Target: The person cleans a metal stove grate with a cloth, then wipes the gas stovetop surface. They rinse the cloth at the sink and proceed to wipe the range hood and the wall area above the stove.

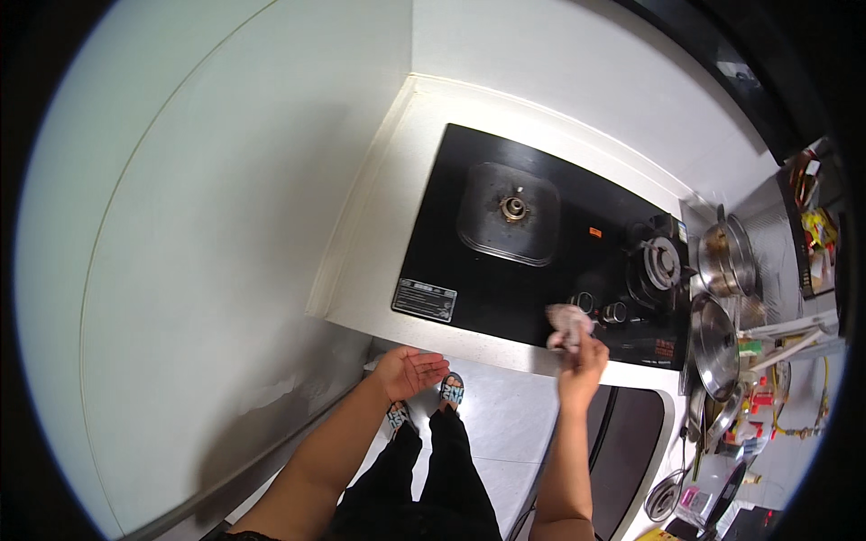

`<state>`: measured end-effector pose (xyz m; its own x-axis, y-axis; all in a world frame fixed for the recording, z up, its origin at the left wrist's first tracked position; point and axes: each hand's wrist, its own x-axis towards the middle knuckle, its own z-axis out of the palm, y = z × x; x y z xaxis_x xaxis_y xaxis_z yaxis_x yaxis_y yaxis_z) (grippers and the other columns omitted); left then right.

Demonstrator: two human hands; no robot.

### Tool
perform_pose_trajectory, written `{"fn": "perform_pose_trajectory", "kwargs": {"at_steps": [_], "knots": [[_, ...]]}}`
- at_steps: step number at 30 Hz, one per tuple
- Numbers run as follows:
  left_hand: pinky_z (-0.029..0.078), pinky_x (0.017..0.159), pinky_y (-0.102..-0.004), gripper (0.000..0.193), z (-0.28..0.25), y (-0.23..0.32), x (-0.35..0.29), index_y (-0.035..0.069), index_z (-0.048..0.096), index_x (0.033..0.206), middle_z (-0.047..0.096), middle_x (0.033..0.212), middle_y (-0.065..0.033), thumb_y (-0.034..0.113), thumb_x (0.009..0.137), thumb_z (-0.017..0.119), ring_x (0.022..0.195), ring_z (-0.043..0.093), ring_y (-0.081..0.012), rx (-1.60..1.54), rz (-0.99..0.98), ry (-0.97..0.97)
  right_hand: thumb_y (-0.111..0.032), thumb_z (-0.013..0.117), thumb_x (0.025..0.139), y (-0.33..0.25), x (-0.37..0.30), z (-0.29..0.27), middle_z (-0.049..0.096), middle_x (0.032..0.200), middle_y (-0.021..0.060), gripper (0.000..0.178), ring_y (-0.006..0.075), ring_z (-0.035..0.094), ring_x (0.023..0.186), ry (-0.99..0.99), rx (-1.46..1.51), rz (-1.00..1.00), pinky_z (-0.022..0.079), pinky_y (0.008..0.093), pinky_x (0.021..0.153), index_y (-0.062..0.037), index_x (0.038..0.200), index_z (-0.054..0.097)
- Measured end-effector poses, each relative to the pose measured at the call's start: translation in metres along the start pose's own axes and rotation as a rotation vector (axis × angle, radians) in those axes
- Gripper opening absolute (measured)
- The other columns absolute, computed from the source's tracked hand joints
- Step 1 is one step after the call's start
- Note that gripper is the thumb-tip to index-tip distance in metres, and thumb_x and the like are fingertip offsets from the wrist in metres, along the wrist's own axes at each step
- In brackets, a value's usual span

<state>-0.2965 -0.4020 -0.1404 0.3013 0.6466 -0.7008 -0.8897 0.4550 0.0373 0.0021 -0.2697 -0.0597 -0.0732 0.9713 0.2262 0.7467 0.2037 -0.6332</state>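
Note:
A black glass gas hob (505,270) is set into a white counter (379,243). My right hand (582,361) grips a crumpled pinkish-grey cloth (568,325) at the hob's front edge, just left of two round control knobs (600,308). My left hand (410,370) hovers palm up, fingers apart and holding nothing, below the counter's front edge. The left burner (512,209) sits bare in a steel tray; the right burner (660,261) carries its black grate.
Steel pots (726,257) and a lid (714,343) stand on the counter to the right, with bottles and packets beyond. A white wall (198,225) fills the left. My legs and sandalled feet (424,406) stand on a pale floor.

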Motion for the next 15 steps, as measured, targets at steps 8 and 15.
{"fn": "perform_pose_trajectory", "kwargs": {"at_steps": [8,15], "knots": [[0.044,0.101,-0.0462,0.047,0.023,-0.027,0.019,-0.015,0.053,0.114,0.058,0.117,-0.0285,0.021,0.092,0.033,0.112,0.056,-0.0390,-0.006,-0.012,0.036,0.007,0.062,0.063,-0.059,-0.031,0.068,0.054,0.100,0.0133,0.058,0.0322,0.054,0.094,-0.153,0.002,-0.252,0.046,0.0427,0.083,-0.0157,0.117,0.065],[0.046,0.099,-0.0446,0.048,0.018,-0.044,0.026,-0.014,0.058,0.110,0.062,0.112,-0.0257,0.023,0.093,0.033,0.111,0.057,-0.0378,-0.041,0.008,-0.114,-0.010,0.068,0.076,-0.062,0.199,0.015,0.057,0.107,0.0201,0.035,0.0389,0.057,0.098,-0.025,-0.127,-0.181,0.049,0.0442,0.083,-0.0093,0.111,0.062]]}}
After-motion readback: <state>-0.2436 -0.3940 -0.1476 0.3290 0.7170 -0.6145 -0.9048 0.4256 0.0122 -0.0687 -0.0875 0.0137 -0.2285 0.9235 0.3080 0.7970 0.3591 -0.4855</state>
